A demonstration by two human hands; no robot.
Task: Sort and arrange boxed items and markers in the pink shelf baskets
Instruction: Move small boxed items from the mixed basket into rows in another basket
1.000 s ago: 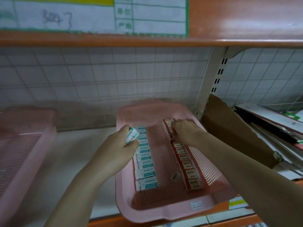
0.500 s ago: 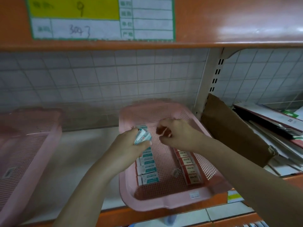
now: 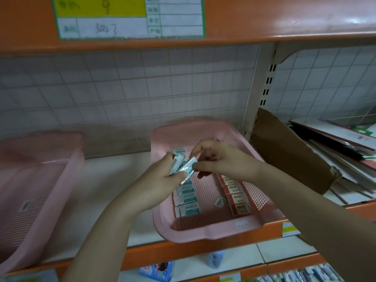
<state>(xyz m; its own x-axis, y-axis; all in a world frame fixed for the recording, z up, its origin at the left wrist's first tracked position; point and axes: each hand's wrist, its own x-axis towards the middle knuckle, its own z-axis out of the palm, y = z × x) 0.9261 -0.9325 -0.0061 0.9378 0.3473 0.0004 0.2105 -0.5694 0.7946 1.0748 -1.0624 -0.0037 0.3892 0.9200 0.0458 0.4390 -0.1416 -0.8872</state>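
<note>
left arm: bare forearm reaches up from lower left, over the front left rim of the middle basket [image 3: 207, 234].
left hand [image 3: 162, 176]: fingers curled round a small stack of teal boxes [image 3: 176, 162], thumb pressing on top; held above the basket's left row.
right arm: bare, comes in from lower right, crossing over the basket's right side.
right hand [image 3: 219, 157]: fingers curled, thumb and forefinger pinch the end of one teal box [image 3: 188, 167], which is tilted and touches the left hand's stack.
teal row [image 3: 186, 197]: teal-and-white boxes lie in a line along the basket's left side, under the hands.
red row [image 3: 236, 193]: red-and-white boxes in a line along the right side; print too blurred to read.
loose tag [image 3: 219, 201]: small barcode piece on the basket floor between the rows.
basket sticker [image 3: 241, 223]: white, on the inner front wall, unreadable.
left basket [image 3: 36, 180]: pink, well apart on the same shelf [image 3: 114, 180], white sticker inside.
shelf label [image 3: 130, 17]: on the orange upper shelf edge, yellow field with handwritten "9", below it "3047"; printed characters blurred.
cardboard [image 3: 289, 151]: brown sheet leaning right of the upright, beside stacked flat packs.
</note>
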